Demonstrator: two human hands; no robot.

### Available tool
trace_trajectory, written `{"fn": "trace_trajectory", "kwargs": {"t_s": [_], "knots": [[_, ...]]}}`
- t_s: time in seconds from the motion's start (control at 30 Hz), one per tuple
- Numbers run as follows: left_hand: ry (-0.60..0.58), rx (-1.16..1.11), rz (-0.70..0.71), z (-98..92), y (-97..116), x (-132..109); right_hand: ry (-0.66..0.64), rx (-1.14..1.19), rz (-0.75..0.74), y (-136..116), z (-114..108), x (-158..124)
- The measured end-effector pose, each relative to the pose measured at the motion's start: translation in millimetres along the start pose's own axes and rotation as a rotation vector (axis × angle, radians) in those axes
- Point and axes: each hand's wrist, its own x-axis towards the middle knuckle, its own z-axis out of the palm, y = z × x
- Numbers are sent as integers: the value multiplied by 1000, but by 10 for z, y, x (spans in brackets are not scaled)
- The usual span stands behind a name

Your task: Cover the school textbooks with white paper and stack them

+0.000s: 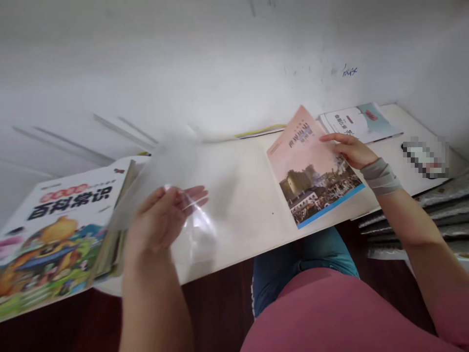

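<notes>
My left hand (161,215) is closed on a clear plastic sheet (201,220), thumb over the fingers. Light glints off the film, which spreads up and around the hand. On the right, a thin softcover book (306,168) has a pink sky, buildings and a crowd on its cover, with a blue strip along the bottom. My right hand (350,149) grips this book at its right edge, the fingers bent over the cover and a grey band at the wrist. The book is tilted above the white table (252,210), apart from the sheet.
A large illustrated book (62,234) lies on a pile at the left. Another book (366,122) rests at the back right, with a blurred-out phone-like object (425,157) beside it. Wrapped stacked items (436,215) stand at the lower right. A marked white wall (234,73) borders the table.
</notes>
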Motion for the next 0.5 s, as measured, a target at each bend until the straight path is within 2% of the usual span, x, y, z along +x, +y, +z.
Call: {"fn": "trace_trajectory", "kwargs": {"t_s": [0.07,0.13,0.2,0.23,0.3,0.37,0.4,0.5], "knots": [[131,331,47,-159,-93,-28,43,60,117,248,-86,-91],[270,656,167,-160,-125,-116,61,55,202,469,-109,-173],[333,881,368,9,-131,-247,30,63,258,635,-89,-244],[307,942,466,152,-141,-317,11,66,267,695,-73,-274],[91,1039,650,519,-204,-437,-3,44,251,784,-46,-318],[-224,1102,698,923,-333,-505,20,-25,206,853,-40,-345],[-340,1141,680,1111,-415,-517,41,-63,185,885,-49,-355],[-446,1260,573,1523,-666,-496,105,-139,151,977,-115,-393]]}}
